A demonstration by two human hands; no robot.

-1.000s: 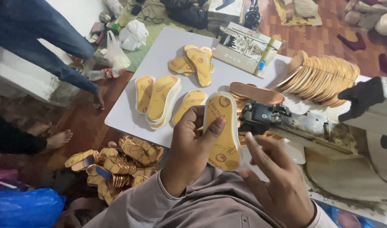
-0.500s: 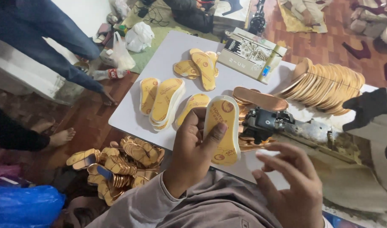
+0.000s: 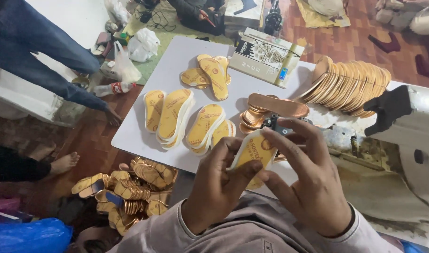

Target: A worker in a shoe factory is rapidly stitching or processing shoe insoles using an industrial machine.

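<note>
A yellow shoe insole (image 3: 254,152) with a white edge is held over the front of a white table (image 3: 186,61). My left hand (image 3: 219,187) grips its lower part from the left. My right hand (image 3: 308,180) has its fingers on the insole's upper right edge. Just behind the insole lie copper-coloured soles (image 3: 277,105) and the black part of a grey sewing machine (image 3: 392,105).
Stacks of yellow insoles (image 3: 174,115) lie on the table, with a fanned row of gold soles (image 3: 352,84) and a long box (image 3: 266,56) at the back. A heap of gold soles (image 3: 130,192) sits on the floor. Another person's legs (image 3: 41,56) and a bare foot (image 3: 64,161) are at left.
My right hand has come up from below and taken hold of the insole's right edge. The insole has tilted and moved closer to me.
</note>
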